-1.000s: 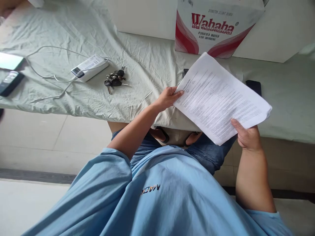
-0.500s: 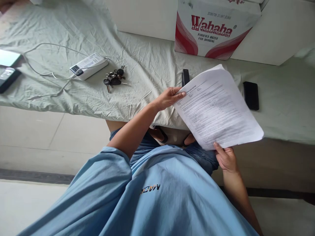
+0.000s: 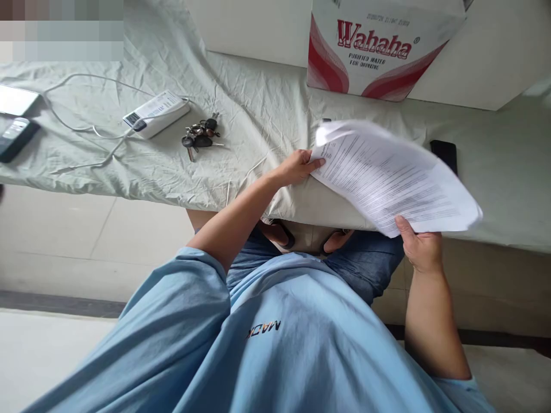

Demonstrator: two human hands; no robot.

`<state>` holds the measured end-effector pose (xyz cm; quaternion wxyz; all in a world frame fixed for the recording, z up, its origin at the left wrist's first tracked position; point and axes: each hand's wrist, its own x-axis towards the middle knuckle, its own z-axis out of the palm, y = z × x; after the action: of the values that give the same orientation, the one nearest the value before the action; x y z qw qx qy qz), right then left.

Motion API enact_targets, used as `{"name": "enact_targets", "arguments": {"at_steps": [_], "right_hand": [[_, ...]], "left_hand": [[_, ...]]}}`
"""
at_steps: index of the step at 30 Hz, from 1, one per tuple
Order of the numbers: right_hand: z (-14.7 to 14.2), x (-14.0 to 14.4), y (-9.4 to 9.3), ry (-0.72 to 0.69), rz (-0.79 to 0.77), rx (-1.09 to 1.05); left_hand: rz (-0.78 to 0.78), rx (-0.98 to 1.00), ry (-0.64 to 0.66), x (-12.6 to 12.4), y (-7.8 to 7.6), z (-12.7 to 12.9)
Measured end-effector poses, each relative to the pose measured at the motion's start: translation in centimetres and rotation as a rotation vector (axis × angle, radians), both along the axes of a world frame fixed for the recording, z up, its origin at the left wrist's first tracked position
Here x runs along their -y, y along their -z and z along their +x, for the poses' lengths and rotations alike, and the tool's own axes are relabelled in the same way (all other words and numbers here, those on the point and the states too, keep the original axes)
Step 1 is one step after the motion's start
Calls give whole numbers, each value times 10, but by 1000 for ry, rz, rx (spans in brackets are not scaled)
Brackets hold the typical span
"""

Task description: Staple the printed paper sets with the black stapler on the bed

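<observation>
Both hands are gripping the printed sheets [image 3: 391, 178]: left hand [image 3: 297, 167] pinching the top corner, right hand [image 3: 419, 249] now regripping the lower edge, pages flattening over the bed [image 3: 258, 115].

Words to read

On the white and red box [image 3: 379, 51] at the back: "Wahaha" in big red letters with a small ® mark, then "PURIFIED WATER FOR DRINKING" under it. On the blue shirt [image 3: 262, 328]: dark letters, upside down, like "MACK". On the sheets of paper [image 3: 387, 175]: many small printed lines, too blurry to read.
</observation>
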<state>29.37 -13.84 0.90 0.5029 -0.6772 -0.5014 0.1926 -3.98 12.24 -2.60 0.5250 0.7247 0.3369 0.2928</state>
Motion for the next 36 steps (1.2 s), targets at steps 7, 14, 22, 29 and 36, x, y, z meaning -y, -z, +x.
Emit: {"name": "enact_targets", "arguments": {"at_steps": [7, 14, 22, 29, 36], "right_hand": [[-29, 28, 3, 102, -103, -560], [-47, 56, 16, 172, -426, -753], [-69, 54, 24, 247, -442, -755], [-78, 46, 28, 271, -397, -816], [-79, 36, 31, 262, -379, -878]], "left_hand": [[-185, 102, 127, 12, -23, 16], [-161, 19, 225, 8, -28, 15], [-146, -43, -190, -8, 3, 18], [123, -133, -501, -10, 24, 12], [198, -119, -389, 5, 19, 17]]}}
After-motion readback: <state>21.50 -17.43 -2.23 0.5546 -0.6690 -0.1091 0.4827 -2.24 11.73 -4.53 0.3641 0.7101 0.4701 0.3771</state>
